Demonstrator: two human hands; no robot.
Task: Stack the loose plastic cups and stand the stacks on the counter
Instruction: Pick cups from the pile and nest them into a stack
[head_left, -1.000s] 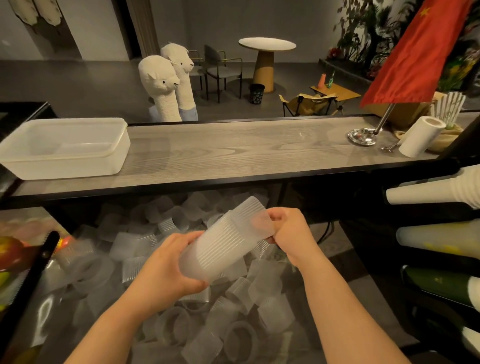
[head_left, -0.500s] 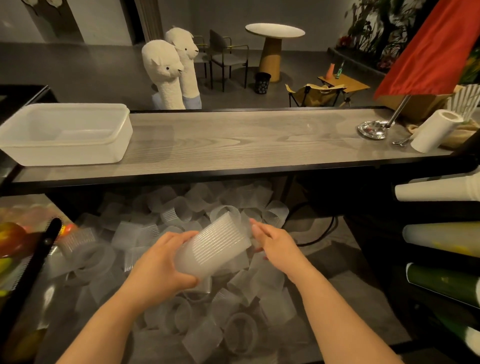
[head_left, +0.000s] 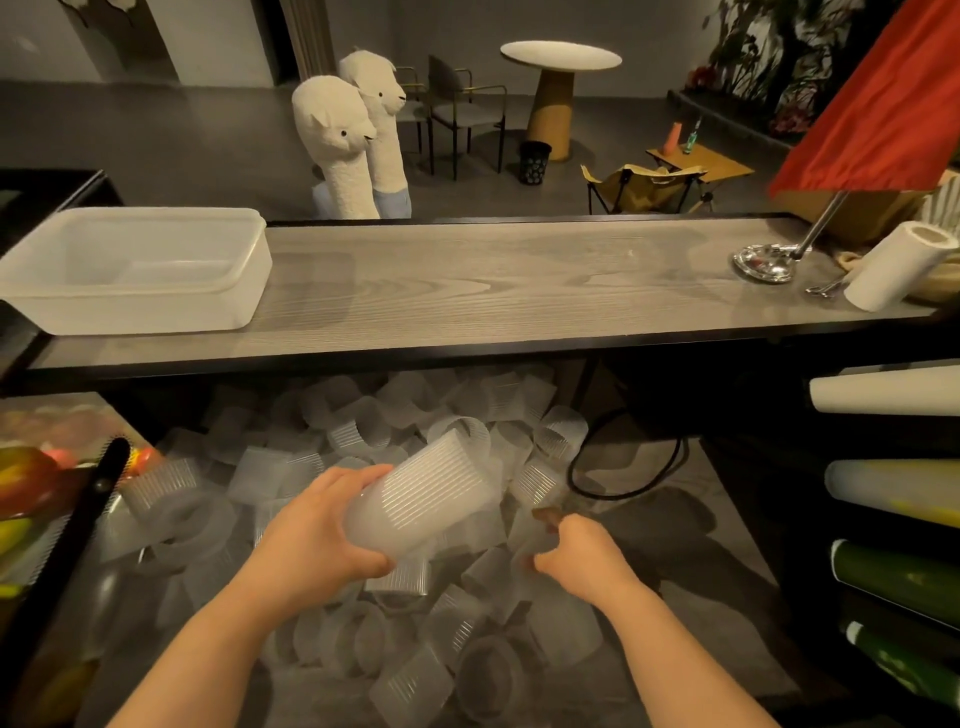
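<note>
Left hand (head_left: 311, 540) grips the tilted cup stack (head_left: 421, 499) at centre frame. Right hand (head_left: 576, 556) curls round a loose cup (head_left: 535, 540) in the pile just below.

The right hand (head_left: 582, 558) is reaching into the pile of loose cups (head_left: 363, 436), and its fingertips are blurring among translucent plastic, so whether they are pinching a cup is not showing. The left hand (head_left: 317, 540) is covering the base of the tilted stack (head_left: 431, 493), whose nested cups are merging too closely to count, and the counter (head_left: 493, 291) is hiding the far part of the pile beneath its near edge. At the counter's right end the picture's edge is cutting off the red flag (head_left: 883, 104), and its left edge is clipping the plastic tub (head_left: 130, 270).
</note>
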